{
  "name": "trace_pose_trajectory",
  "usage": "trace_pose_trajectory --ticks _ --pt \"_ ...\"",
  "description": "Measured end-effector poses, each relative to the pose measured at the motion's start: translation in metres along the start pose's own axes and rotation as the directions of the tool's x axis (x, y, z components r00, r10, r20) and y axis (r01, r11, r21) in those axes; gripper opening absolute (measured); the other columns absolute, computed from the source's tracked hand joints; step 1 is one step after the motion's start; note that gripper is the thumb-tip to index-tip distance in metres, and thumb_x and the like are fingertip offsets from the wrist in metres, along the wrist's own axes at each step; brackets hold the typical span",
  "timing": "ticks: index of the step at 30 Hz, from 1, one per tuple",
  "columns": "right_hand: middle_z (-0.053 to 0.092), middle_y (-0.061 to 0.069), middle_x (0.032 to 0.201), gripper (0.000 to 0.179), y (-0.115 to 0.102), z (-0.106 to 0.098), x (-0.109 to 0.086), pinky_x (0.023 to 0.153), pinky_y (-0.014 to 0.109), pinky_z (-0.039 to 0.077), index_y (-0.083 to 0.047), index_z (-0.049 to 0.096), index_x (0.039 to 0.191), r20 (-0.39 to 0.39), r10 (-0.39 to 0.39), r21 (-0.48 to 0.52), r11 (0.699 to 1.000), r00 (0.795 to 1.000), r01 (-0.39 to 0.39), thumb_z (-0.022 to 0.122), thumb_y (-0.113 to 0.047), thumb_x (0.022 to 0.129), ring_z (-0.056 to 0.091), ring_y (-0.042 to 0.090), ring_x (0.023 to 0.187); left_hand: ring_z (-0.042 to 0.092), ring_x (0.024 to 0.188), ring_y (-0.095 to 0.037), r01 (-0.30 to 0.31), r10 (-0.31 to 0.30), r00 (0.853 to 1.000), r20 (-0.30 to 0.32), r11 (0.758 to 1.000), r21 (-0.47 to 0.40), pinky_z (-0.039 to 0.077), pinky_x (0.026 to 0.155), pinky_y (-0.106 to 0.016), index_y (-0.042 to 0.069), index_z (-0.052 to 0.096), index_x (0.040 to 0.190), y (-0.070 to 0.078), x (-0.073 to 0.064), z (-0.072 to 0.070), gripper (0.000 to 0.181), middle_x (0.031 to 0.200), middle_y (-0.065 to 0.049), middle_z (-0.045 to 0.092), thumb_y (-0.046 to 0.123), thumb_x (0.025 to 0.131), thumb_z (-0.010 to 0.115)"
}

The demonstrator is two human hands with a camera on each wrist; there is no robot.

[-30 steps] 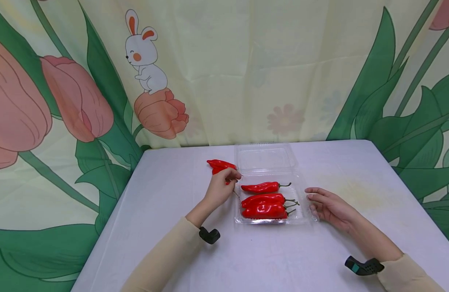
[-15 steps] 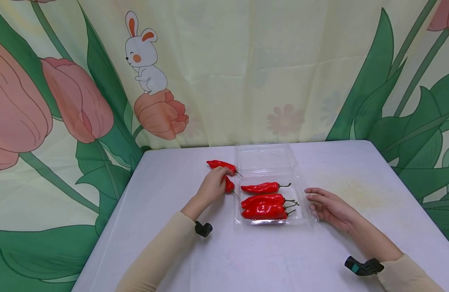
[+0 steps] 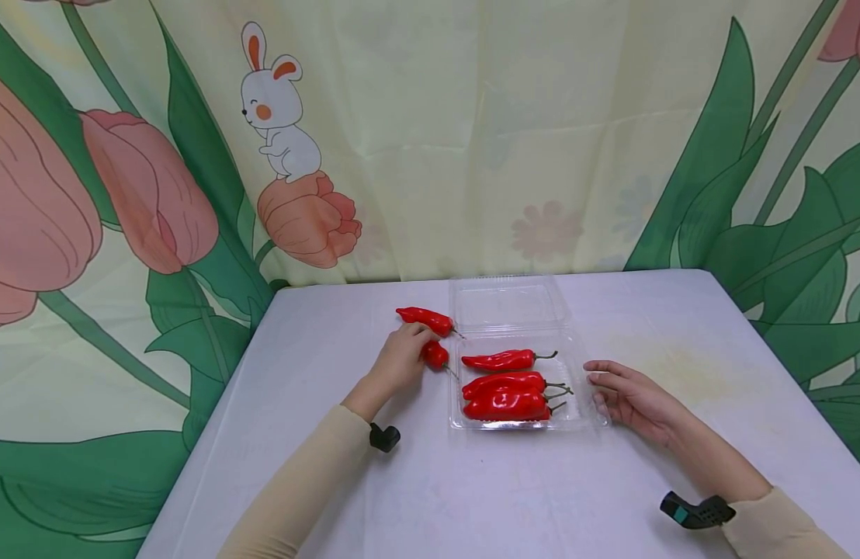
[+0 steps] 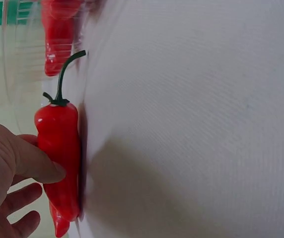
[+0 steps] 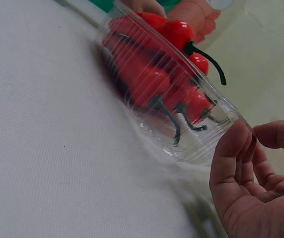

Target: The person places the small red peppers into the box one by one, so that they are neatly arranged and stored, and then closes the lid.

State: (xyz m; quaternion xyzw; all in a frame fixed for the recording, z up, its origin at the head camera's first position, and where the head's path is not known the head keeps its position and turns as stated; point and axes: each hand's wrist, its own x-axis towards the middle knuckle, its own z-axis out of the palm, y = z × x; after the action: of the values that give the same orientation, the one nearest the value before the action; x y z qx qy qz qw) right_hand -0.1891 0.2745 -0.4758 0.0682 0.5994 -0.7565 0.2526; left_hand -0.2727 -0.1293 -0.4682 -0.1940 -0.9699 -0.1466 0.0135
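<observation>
My left hand (image 3: 402, 357) grips a red pepper (image 3: 435, 355) on the table just left of the clear plastic clamshell box (image 3: 577, 415). In the left wrist view the thumb presses the near side of the pepper (image 4: 60, 148), and fingers reach behind it; its green stem points at the box. Another red pepper (image 3: 424, 318) lies just beyond the hand. Several red peppers (image 3: 508, 403) lie side by side in the box, stems to the right. My right hand (image 3: 632, 396) pinches the box's right rim between thumb and fingers, plain in the right wrist view (image 5: 251, 130).
The clear lid (image 3: 508, 301) of the box lies folded back toward the curtain. A white cloth covers the table (image 3: 528, 489). Behind its far edge hangs a curtain (image 3: 430, 155) printed with tulips and a rabbit.
My left hand has drawn back left from the box's edge and taken hold of the nearer loose pepper, uncovering the farther one. The right hand and box have stayed in place.
</observation>
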Motion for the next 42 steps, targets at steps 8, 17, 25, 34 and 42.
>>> trace_pose_trajectory --ticks 8,17,25,34,42 --pt "0.061 0.000 0.106 0.035 0.000 0.000 0.001 0.075 0.020 0.058 -0.014 0.047 0.139 -0.012 0.015 -0.006 1.000 1.000 -0.015 0.058 -0.022 0.107 0.061 0.009 0.079 0.055 0.126 -0.028 0.037 -0.038 0.999 0.016 0.998 0.056 0.047 0.111 -0.048 0.017 0.068 0.132 -0.007 -0.005 0.006 0.054 0.133 -0.008 0.063 0.008 0.082 0.085" --pt "0.061 0.000 0.106 0.038 0.000 0.000 0.002 0.074 0.020 0.058 -0.013 0.047 0.141 -0.016 0.015 -0.021 1.000 1.000 -0.015 0.059 -0.024 0.107 0.061 0.010 0.079 0.059 0.118 -0.028 0.054 -0.055 0.998 0.015 0.997 0.061 0.049 0.107 -0.047 0.015 0.065 0.128 -0.011 -0.006 0.009 0.053 0.126 -0.009 0.067 0.007 0.080 0.085" --pt "0.061 0.000 0.105 0.039 0.000 0.000 0.001 0.073 0.020 0.058 -0.012 0.046 0.142 -0.020 0.021 -0.017 1.000 1.000 -0.022 0.058 -0.023 0.107 0.061 0.010 0.078 0.061 0.110 -0.025 0.080 -0.080 0.997 0.003 0.996 0.043 0.054 0.102 -0.042 0.015 0.063 0.125 -0.013 -0.011 0.006 0.051 0.119 -0.007 0.070 0.008 0.080 0.086" --pt "0.061 0.000 0.105 0.042 -0.001 0.001 0.001 0.074 0.019 0.058 -0.011 0.043 0.144 -0.035 0.026 -0.028 0.999 0.999 -0.027 0.058 -0.024 0.107 0.061 0.009 0.078 0.060 0.105 -0.023 0.091 -0.091 0.996 0.005 0.996 -0.003 0.058 0.097 -0.036 0.013 0.065 0.122 -0.018 -0.013 0.003 0.044 0.115 -0.007 0.068 0.003 0.083 0.082" --pt "0.061 0.000 0.106 0.038 -0.001 0.001 0.001 0.074 0.019 0.058 -0.012 0.046 0.142 -0.033 0.023 -0.031 0.999 0.999 -0.024 0.058 -0.023 0.107 0.061 0.009 0.079 0.057 0.107 -0.022 0.105 -0.105 0.994 -0.007 0.994 -0.044 0.059 0.095 -0.035 0.012 0.066 0.120 -0.021 -0.016 -0.002 0.040 0.116 -0.007 0.061 0.002 0.084 0.081"
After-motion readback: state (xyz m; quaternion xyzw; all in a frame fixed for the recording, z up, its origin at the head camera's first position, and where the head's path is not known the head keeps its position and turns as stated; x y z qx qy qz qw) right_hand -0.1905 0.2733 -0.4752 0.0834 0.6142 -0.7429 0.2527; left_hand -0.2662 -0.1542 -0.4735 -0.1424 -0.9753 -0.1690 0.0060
